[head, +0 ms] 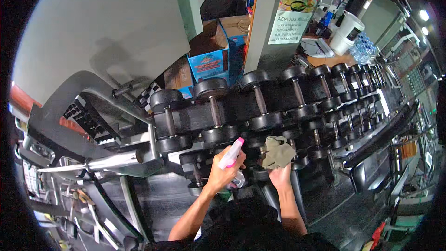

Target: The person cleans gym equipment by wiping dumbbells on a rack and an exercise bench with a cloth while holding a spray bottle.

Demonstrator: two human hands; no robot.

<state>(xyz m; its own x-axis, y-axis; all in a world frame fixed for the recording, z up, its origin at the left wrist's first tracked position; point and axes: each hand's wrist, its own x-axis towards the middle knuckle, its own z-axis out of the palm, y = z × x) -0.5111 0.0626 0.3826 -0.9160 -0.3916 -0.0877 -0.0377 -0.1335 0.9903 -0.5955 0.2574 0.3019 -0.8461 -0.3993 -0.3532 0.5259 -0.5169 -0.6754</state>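
My left hand (223, 172) is closed around a clear spray bottle with a white and pink trigger head (231, 156), its nozzle tilted up toward the rack. In my right hand (279, 177) is a crumpled olive-grey cloth (277, 153), which covers most of the fingers. Both hands are in front of a two-tier rack of black dumbbells with metal handles. A large dumbbell (214, 111) lies on the upper tier beyond the spray bottle, and another (260, 100) lies on that tier beyond the cloth. Below, a lower-tier dumbbell (197, 174) sits left of my left hand.
At the left, a metal machine frame (115, 160) runs close to the rack. A long black padded bar (379, 136) slants at the right. Behind the rack stand cardboard boxes (208, 63), a pillar (263, 24) and a counter (329, 61) with white tubs (346, 35) and bottles.
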